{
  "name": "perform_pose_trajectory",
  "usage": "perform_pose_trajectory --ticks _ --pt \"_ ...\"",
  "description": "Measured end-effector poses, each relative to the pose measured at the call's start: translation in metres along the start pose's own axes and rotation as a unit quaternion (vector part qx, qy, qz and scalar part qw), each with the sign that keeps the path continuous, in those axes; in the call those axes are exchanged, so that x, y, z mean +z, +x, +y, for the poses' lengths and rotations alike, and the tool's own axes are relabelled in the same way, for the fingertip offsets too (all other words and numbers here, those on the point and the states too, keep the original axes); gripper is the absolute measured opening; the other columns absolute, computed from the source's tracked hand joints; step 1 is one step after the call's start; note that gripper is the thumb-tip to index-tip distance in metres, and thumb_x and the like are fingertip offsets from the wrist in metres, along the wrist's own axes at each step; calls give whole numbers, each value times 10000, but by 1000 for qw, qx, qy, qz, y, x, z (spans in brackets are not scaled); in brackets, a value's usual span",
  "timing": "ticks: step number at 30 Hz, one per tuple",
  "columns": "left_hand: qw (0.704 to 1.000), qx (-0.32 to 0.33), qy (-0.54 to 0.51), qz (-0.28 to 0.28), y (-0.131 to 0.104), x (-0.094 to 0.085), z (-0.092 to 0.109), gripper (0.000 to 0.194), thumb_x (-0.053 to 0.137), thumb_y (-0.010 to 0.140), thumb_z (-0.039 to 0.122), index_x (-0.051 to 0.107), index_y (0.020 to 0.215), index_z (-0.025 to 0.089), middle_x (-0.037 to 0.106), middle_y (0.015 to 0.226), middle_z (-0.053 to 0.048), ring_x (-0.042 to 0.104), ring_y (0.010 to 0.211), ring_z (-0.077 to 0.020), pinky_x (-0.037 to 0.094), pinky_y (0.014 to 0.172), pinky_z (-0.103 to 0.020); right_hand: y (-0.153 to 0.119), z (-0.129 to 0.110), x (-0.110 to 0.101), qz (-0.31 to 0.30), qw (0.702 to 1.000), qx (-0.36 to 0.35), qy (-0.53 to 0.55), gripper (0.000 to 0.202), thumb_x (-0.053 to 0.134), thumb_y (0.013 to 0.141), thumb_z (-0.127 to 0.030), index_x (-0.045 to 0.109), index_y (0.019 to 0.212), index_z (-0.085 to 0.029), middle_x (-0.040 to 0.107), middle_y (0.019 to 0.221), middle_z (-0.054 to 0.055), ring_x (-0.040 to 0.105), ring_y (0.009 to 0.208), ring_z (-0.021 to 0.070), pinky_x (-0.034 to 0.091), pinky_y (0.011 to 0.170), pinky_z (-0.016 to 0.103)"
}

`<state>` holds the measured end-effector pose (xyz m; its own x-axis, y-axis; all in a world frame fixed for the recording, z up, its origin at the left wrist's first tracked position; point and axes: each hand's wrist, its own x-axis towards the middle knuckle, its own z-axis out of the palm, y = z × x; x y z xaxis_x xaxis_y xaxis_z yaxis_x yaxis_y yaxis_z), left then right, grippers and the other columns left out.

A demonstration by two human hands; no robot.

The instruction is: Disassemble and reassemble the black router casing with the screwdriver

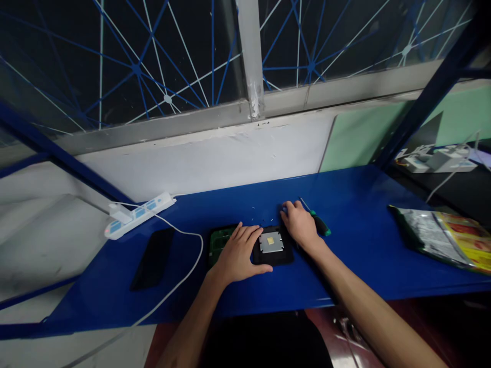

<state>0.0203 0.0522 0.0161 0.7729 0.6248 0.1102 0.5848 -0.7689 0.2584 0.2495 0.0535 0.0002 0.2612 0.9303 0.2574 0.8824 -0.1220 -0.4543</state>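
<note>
A black plastic housing (284, 255) lies on the blue table, with a silver metal plate (271, 248) set in it and a small yellowish square at the plate's middle. Beside it on the left is a green circuit board (218, 241) in a dark frame, partly covered by my left hand (240, 254). That hand lies across both pieces, its fingers stretched and its thumb apart along the near side. Just past the housing's right corner, my right hand (299, 222) has its fingers curled down at the tabletop; what they pinch is hidden. A green-handled screwdriver (321, 225) lies right of it.
A black phone-like slab (152, 259) and a white power strip (140, 215) with a trailing white cable (200, 245) are on the left. Tiny bits lie behind the housing. A shiny plastic packet (445, 235) sits at right. Blue posts and a wall bound the table (245, 299).
</note>
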Motion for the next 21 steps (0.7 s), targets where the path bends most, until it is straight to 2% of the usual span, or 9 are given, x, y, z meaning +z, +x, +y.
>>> perform_pose_trajectory --ticks 4,7,9,12,14,17,21 --pt "1000 2 -13 9 0 0 0 993 777 699 714 403 1458 196 534 1449 -133 476 1376 -328 184 1254 -567 1 -1 -4 -11 1000 -13 -25 217 508 977 -257 635 1115 -147 638 1020 179 698 737 266 515 628 357" --pt "1000 5 -20 13 -1 0 0 1010 788 674 722 402 1454 209 537 1438 -130 476 1373 -336 183 1252 -571 3 -4 -13 -3 998 -55 -16 261 473 1006 -313 626 1140 -151 639 1073 184 671 962 302 531 801 404" --pt "1000 5 -24 15 -1 1 0 1010 795 663 724 411 1443 210 542 1428 -131 477 1370 -341 180 1252 -573 2 -6 -21 -15 993 -119 12 253 493 1006 -378 639 1099 -194 656 1076 129 640 1035 272 515 896 387" --pt "999 6 -34 20 -1 2 -2 990 796 663 722 421 1428 218 558 1405 -125 497 1350 -343 184 1249 -581 -6 -6 -30 -83 955 -275 75 295 500 999 -451 653 1050 -205 670 1024 91 619 987 255 504 900 404" --pt "999 6 -41 24 -1 3 -3 985 796 662 723 420 1426 227 566 1395 -122 507 1339 -348 197 1241 -592 -11 -5 -32 -115 934 -333 63 374 535 964 -524 665 1078 -194 662 1023 100 597 969 273 485 909 455" --pt "998 5 -47 30 0 3 -3 993 800 656 724 414 1428 232 569 1396 -124 512 1333 -355 209 1233 -602 -16 -2 -33 -132 926 -351 47 529 609 872 -636 670 1125 -175 640 1091 130 561 999 304 467 921 505" --pt "999 -1 -47 24 -1 3 -2 1012 821 641 710 411 1428 224 562 1409 -125 503 1343 -351 205 1240 -592 -17 3 -37 -162 925 -340 58 597 716 771 -656 675 1116 -170 626 1136 140 534 1060 325 466 955 517"
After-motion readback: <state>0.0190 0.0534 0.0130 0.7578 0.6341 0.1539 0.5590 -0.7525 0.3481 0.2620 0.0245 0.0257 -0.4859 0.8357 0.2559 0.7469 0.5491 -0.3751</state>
